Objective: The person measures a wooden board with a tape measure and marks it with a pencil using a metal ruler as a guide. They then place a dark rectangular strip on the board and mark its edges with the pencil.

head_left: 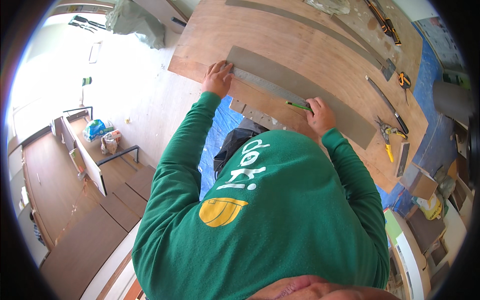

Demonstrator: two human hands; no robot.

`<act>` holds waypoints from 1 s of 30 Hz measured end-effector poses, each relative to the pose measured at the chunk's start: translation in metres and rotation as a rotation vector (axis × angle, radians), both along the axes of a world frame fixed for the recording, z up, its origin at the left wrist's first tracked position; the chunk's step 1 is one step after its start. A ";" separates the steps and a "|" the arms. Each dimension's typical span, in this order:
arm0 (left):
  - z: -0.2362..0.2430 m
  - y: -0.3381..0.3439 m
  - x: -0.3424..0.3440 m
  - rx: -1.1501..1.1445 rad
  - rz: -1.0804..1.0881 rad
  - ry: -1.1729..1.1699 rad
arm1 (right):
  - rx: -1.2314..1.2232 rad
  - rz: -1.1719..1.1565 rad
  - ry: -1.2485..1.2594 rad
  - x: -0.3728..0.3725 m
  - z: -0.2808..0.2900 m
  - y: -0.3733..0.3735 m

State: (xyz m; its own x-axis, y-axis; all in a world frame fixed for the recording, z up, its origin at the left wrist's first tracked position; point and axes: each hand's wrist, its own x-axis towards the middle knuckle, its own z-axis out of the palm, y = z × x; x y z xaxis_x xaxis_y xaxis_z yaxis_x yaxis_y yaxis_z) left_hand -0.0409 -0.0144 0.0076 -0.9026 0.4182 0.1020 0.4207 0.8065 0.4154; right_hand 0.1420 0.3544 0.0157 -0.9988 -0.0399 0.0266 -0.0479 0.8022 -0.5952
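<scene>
A grey-brown flat strip (295, 81) lies slantwise across the plywood worktop (210, 35). Along its near edge runs a metal ruler (270, 87). My left hand (218, 79) rests at the left end of the ruler, fingers spread and pressing down. Toward the other end, my right hand (321, 116) has its fingers closed round a green pencil (298, 105), which points left beside the ruler. What the right thumb and lower fingers touch is partly hidden.
On the worktop's right lie a long-bladed knife (387, 105), snips (385, 137) with yellow handles and a tape measure (404, 80). A T-shaped tool (387, 69) and a long thin strip (300, 22) lie farther back. Blue sheeting (425, 120) covers the floor.
</scene>
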 end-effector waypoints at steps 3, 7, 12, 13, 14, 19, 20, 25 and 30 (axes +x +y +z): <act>-0.002 0.014 -0.011 0.005 -0.013 0.023 | 0.022 -0.026 0.009 -0.009 -0.002 0.012; -0.004 0.024 -0.021 -0.013 -0.019 0.019 | 0.042 -0.041 0.006 -0.014 0.005 0.017; -0.004 0.015 -0.035 -0.015 -0.101 -0.014 | 0.040 -0.038 0.024 -0.011 0.001 0.020; -0.003 0.014 -0.036 -0.019 -0.111 -0.014 | 0.040 -0.040 0.031 -0.010 0.001 0.020; -0.003 0.014 -0.037 -0.023 -0.120 -0.014 | 0.039 -0.041 0.038 -0.011 0.001 0.019; -0.002 0.012 -0.039 -0.013 -0.142 -0.015 | 0.002 -0.075 0.004 -0.012 0.005 0.019; -0.002 0.011 -0.039 -0.014 -0.145 -0.010 | -0.006 -0.076 -0.011 -0.013 0.005 0.019; 0.000 0.012 -0.041 -0.028 -0.157 -0.008 | -0.059 -0.095 -0.066 -0.016 0.008 0.020; -0.003 0.011 -0.040 -0.049 -0.151 0.010 | -0.064 -0.102 -0.063 -0.018 0.008 0.020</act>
State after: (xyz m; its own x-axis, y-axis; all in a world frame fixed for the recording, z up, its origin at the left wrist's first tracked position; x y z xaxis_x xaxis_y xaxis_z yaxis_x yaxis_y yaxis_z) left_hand -0.0813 -0.0038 0.0051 -0.8282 0.5537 0.0866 0.5423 0.7529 0.3729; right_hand 0.1241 0.3742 0.0242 -0.9974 0.0617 -0.0366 0.0707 0.7612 -0.6446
